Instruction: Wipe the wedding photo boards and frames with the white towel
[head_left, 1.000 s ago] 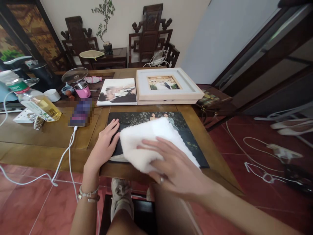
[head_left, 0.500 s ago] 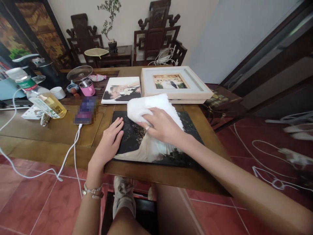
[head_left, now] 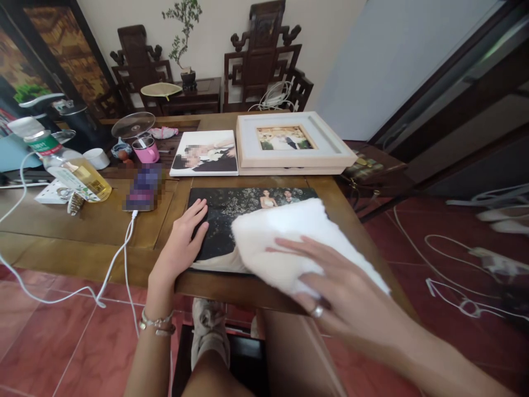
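A dark photo panel (head_left: 215, 220) lies flat near the table's front edge, showing two people in front of foliage. My left hand (head_left: 185, 237) rests on its left edge, fingers stretched out flat. A white towel (head_left: 285, 231) covers the panel's right and lower part and reaches past its right edge. My right hand (head_left: 330, 281) is on the towel, with the thumb and fingers gripping a fold of it; this hand is slightly blurred.
Behind the panel lie a smaller photo print (head_left: 206, 157) and a pale box frame (head_left: 289, 160). To the left are a phone (head_left: 142, 187) on a white cable, a tilted bottle (head_left: 70, 165), a pink mug (head_left: 145, 150) and a white cup (head_left: 96, 159). Cables lie on the right floor.
My right hand has swept the towel toward me and to the right, uncovering the panel's upper part with the two pictured people. My left hand has stayed in place.
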A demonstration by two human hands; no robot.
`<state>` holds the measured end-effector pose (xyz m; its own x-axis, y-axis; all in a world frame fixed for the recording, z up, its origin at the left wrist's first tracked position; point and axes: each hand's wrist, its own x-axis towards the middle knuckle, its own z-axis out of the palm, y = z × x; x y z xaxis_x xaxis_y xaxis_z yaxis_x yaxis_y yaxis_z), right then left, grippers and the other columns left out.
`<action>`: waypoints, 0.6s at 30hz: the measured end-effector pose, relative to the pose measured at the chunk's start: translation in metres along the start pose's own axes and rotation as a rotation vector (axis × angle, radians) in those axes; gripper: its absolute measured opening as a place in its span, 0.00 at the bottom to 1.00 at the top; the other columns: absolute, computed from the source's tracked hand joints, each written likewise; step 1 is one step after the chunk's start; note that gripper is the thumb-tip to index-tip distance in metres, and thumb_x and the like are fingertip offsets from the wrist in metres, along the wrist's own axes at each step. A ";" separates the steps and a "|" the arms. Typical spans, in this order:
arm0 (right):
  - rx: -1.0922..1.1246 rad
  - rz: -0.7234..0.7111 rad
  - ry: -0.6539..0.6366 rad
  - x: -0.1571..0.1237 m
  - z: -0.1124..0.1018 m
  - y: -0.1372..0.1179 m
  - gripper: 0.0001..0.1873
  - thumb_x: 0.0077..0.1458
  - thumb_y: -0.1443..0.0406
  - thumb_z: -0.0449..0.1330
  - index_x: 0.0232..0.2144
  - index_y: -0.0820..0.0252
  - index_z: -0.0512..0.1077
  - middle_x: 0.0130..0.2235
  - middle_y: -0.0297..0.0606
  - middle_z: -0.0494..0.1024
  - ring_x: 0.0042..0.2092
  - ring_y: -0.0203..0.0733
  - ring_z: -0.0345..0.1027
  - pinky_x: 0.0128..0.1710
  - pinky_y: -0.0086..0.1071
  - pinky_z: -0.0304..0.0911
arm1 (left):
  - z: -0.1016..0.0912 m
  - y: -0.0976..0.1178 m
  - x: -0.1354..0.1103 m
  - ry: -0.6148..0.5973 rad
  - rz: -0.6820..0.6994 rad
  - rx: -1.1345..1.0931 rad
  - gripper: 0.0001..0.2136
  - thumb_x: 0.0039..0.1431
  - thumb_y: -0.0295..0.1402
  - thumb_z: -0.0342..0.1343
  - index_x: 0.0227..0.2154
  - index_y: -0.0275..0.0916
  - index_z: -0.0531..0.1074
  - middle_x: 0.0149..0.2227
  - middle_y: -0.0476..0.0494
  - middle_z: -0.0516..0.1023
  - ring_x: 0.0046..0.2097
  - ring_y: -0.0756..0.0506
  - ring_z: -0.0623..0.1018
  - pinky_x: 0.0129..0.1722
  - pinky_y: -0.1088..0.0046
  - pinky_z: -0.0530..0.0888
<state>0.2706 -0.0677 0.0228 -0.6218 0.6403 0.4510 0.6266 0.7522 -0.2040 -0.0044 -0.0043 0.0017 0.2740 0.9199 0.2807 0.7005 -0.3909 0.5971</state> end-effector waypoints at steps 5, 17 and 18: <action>-0.133 0.158 0.071 -0.003 -0.001 0.047 0.18 0.61 0.64 0.51 0.18 0.54 0.61 0.42 0.52 0.78 0.46 0.56 0.72 0.41 0.48 0.69 | 0.000 0.002 0.000 0.006 -0.009 -0.020 0.20 0.66 0.33 0.45 0.57 0.32 0.67 0.64 0.37 0.64 0.67 0.43 0.60 0.66 0.58 0.57; -0.105 0.131 0.004 0.051 0.025 0.030 0.14 0.61 0.64 0.52 0.31 0.62 0.76 0.43 0.54 0.78 0.54 0.59 0.66 0.50 0.52 0.63 | 0.000 0.005 0.002 0.042 -0.029 -0.059 0.21 0.67 0.37 0.44 0.58 0.30 0.66 0.63 0.36 0.64 0.66 0.43 0.62 0.66 0.61 0.57; -0.071 0.112 -0.002 0.058 0.029 0.023 0.13 0.61 0.64 0.52 0.33 0.62 0.77 0.44 0.53 0.78 0.55 0.59 0.65 0.52 0.54 0.62 | 0.000 0.006 0.001 0.041 -0.040 -0.075 0.22 0.68 0.38 0.42 0.59 0.31 0.65 0.64 0.36 0.63 0.66 0.44 0.61 0.66 0.61 0.56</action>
<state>0.2351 -0.0089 0.0188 -0.5470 0.7198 0.4273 0.7234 0.6634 -0.1913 0.0002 -0.0054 0.0054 0.2182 0.9332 0.2854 0.6588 -0.3567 0.6624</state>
